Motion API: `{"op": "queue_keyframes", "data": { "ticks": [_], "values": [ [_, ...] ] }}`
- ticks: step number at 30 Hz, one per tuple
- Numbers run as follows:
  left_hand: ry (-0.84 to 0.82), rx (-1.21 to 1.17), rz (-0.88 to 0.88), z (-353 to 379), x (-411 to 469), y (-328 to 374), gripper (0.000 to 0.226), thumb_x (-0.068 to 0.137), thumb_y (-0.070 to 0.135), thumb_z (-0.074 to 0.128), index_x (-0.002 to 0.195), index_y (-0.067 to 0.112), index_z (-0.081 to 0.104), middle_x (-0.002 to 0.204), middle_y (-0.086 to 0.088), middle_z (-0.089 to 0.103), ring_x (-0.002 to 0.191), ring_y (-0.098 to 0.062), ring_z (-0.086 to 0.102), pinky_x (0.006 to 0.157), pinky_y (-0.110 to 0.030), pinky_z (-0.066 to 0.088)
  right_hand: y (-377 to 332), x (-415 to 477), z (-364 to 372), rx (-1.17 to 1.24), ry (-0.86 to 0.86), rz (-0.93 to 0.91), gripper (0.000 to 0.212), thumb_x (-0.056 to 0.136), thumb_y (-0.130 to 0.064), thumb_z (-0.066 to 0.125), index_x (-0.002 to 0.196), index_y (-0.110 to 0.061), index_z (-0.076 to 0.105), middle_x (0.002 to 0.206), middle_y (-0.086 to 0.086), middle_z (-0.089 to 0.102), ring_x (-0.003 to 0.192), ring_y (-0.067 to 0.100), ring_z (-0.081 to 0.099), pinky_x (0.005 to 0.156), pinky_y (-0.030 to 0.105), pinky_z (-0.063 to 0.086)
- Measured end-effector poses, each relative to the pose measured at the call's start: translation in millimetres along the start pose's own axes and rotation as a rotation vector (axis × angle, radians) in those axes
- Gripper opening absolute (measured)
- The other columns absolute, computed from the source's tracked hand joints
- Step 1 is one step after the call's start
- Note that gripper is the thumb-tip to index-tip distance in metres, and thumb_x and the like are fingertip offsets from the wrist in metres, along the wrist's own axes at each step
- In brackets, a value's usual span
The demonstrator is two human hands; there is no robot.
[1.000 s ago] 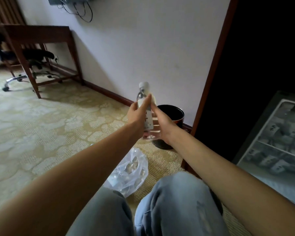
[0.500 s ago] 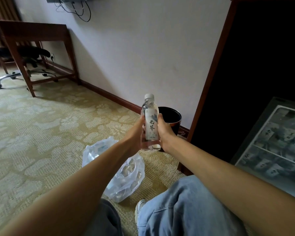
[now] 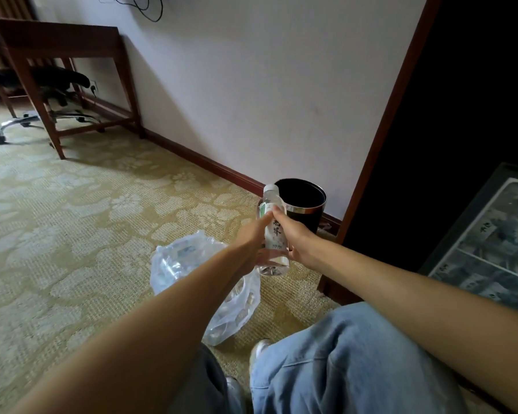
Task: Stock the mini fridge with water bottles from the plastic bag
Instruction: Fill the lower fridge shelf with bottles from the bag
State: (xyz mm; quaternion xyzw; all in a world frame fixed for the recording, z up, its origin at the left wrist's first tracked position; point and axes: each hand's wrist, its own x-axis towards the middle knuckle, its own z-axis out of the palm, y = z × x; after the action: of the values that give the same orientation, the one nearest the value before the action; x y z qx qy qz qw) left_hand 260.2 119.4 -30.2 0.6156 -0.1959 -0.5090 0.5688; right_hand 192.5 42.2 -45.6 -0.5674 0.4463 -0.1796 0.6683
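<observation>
Both hands on one bottle, held up in front of me.

My left hand and right hand grip the water bottle from either side. It stands upright between my palms, white cap on top, and my thumbs lie up along its label and meet near the shoulder (the fingers on the far side are hidden). The plastic bag lies on the carpet below and to the left of my left hand, partly under that forearm, with more bottles inside. Just beyond my hands stands a black bin against the wall. Well to the right of my right hand is the mini fridge, with rows of bottles dim behind its glass front.
</observation>
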Motion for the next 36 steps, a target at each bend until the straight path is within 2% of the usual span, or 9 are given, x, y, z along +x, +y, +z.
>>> {"op": "queue_keyframes", "data": {
  "ticks": [3,9,12,16,19,24,28,33,36],
  "values": [
    [0.027,0.0,0.038,8,9,0,0.043,0.095,0.04,0.053,0.111,0.001,0.058,0.092,-0.018,0.069,0.082,-0.033,0.069,0.079,-0.044,0.058,0,3,-7,0.045,0.039,-0.024,0.047,0.091,-0.056,0.05,0.112,-0.015,0.059,0.113,0.011,0.068,0.104,0.027,0.066,0.097,0.046,0.05],
    [-0.013,-0.045,0.043,55,42,-17,0.024,0.092,0.033,0.06,0.085,0.01,0.059,0.082,-0.009,0.067,0.072,-0.023,0.068,0.066,-0.033,0.058,18,16,-55,0.236,0.184,-0.021,0.043,0.09,-0.05,0.055,0.102,-0.01,0.066,0.091,0.012,0.072,0.081,0.026,0.07,0.073,0.038,0.057],
    [-0.049,-0.001,0.02,95,58,-36,0.026,0.088,0.028,0.065,0.097,0.004,0.066,0.097,-0.016,0.07,0.086,-0.029,0.069,0.081,-0.04,0.057,45,13,-91,0.367,0.302,-0.015,0.047,0.089,-0.053,0.054,0.109,-0.012,0.064,0.101,0.012,0.068,0.095,0.026,0.066,0.091,0.043,0.052],
    [-0.175,0.15,-0.03,162,67,-70,0.033,0.086,0.025,0.067,0.111,0.004,0.064,0.106,-0.019,0.068,0.096,-0.033,0.067,0.088,-0.047,0.055,86,-5,-143,0.659,0.42,0.038,0.054,0.089,-0.058,0.051,0.108,-0.01,0.064,0.102,0.014,0.066,0.097,0.026,0.063,0.085,0.04,0.05],
    [-0.313,0.153,-0.026,213,65,-92,0.026,0.09,0.022,0.064,0.107,0.003,0.064,0.099,-0.018,0.068,0.096,-0.035,0.067,0.089,-0.045,0.054,90,-30,-193,0.466,0.659,0.074,0.048,0.09,-0.055,0.052,0.092,-0.01,0.065,0.092,0.013,0.067,0.09,0.028,0.064,0.091,0.04,0.051],
    [-0.549,0.052,-0.066,295,34,-108,0.018,0.091,0.023,0.061,0.105,0.014,0.066,0.087,-0.008,0.073,0.076,-0.022,0.071,0.062,-0.035,0.057,94,-93,-291,0.238,0.697,0.045,0.056,0.089,-0.055,0.054,0.123,-0.011,0.058,0.108,0.01,0.067,0.096,0.026,0.066,0.085,0.042,0.055],
    [-0.677,0.212,-0.023,337,4,-139,0.024,0.088,0.012,0.063,0.112,0.012,0.063,0.089,-0.005,0.075,0.082,-0.022,0.072,0.064,-0.036,0.058,119,-129,-347,0.222,0.745,0.101,0.063,0.083,-0.052,0.063,0.125,-0.007,0.052,0.115,0.013,0.065,0.101,0.027,0.065,0.09,0.041,0.054],
    [-0.539,0.388,0.089,370,-12,-152,0.022,0.088,0.001,0.062,0.109,0.0,0.06,0.09,-0.013,0.072,0.079,-0.019,0.072,0.07,-0.033,0.058,138,-134,-378,0.106,0.632,0.165,0.058,0.073,-0.044,0.077,0.117,-0.01,0.058,0.086,-0.003,0.063,0.074,0.009,0.06,0.063,0.023,0.049],
    [-0.447,0.612,0.258,397,-11,-138,0.029,0.085,0.006,0.068,0.111,-0.001,0.059,0.101,-0.016,0.069,0.084,-0.018,0.065,0.073,-0.028,0.053,125,-127,-393,0.15,0.704,0.187,0.068,0.077,-0.042,0.075,0.129,-0.007,0.052,0.111,0.006,0.063,0.094,0.018,0.06,0.066,0.022,0.04]
  ]
}}
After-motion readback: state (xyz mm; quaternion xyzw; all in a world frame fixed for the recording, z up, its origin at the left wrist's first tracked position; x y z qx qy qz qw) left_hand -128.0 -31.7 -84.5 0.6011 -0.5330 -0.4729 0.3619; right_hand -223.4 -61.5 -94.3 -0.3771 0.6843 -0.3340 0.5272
